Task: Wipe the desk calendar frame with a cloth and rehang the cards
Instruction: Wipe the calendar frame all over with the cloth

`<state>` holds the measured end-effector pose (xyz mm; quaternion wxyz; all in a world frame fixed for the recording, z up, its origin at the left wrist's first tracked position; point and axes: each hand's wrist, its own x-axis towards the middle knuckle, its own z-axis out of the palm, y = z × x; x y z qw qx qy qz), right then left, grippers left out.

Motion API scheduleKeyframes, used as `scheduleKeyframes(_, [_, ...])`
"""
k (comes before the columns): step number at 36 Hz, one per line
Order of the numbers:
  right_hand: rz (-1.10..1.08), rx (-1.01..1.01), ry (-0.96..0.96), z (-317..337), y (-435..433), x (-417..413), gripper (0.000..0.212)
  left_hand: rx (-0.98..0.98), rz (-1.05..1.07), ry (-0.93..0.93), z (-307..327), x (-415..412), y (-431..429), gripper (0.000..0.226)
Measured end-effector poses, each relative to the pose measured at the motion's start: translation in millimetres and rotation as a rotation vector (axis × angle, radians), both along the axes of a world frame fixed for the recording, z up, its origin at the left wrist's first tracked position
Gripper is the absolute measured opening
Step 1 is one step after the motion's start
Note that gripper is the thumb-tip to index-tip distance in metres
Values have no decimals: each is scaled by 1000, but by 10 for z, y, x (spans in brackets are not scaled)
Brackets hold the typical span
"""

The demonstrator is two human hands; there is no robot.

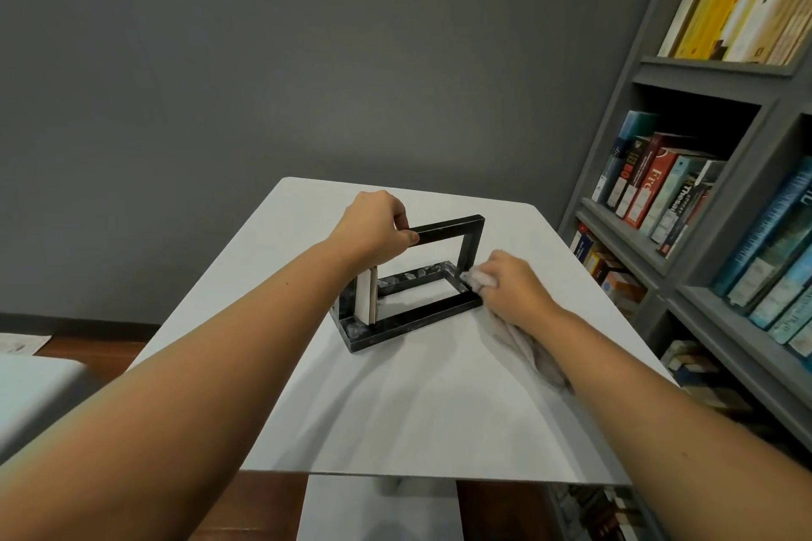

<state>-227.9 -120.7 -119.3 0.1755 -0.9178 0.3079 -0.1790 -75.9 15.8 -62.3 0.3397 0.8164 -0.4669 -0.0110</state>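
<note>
A black metal desk calendar frame (472,239) stands in the middle of the white table (417,409), an upright rectangle on a rectangular base. My left hand (378,228) grips the left end of the frame's top bar. A stack of white cards (367,296) stands upright inside the base at its left end, below my left wrist. My right hand (512,283) presses a bunched pale cloth (472,278) against the base's right corner; the cloth's tail (527,351) trails along the table under my forearm. Small pale pebbles lie in the base's far channel.
A grey bookshelf (685,268) full of books stands close to the table's right side. A grey wall is behind the table. Brown wooden floor shows at the left, with a white surface (35,387) at the left edge.
</note>
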Motion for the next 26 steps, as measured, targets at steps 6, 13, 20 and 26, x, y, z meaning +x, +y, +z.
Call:
scheduleKeyframes(6, [121, -57, 144, -124, 209, 91, 21, 6, -2, -8, 3, 1, -10, 15])
scheduleKeyframes(13, [167, -427, -106, 87, 106, 101, 23, 31, -27, -25, -3, 21, -2, 15])
scheduleKeyframes(20, [134, -553, -2, -18, 65, 177, 37, 24, -46, -165, -28, 25, 20, 18])
scheduleKeyframes(26, [80, -520, 237, -222, 146, 252, 35, 15, -43, -177, -37, 25, 14, 18])
